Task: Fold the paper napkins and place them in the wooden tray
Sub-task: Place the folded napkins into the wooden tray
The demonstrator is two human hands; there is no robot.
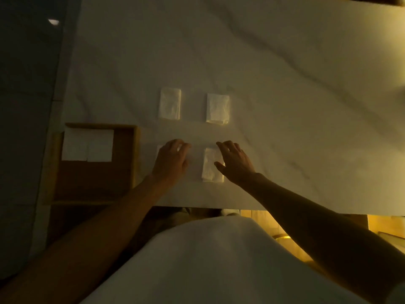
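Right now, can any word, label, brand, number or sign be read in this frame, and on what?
No text can be read.
The paper napkins on the tablecloth, the two napkins in the wooden tray and the tray's walls look plain. The dim light could hide small print.

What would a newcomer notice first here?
The left hand covers most of the near-left napkin; the right hand spreads over the right edge of the near-right napkin. Beyond lie the far-left napkin and far-right napkin, and the tray at left holds two white napkins at its far end.
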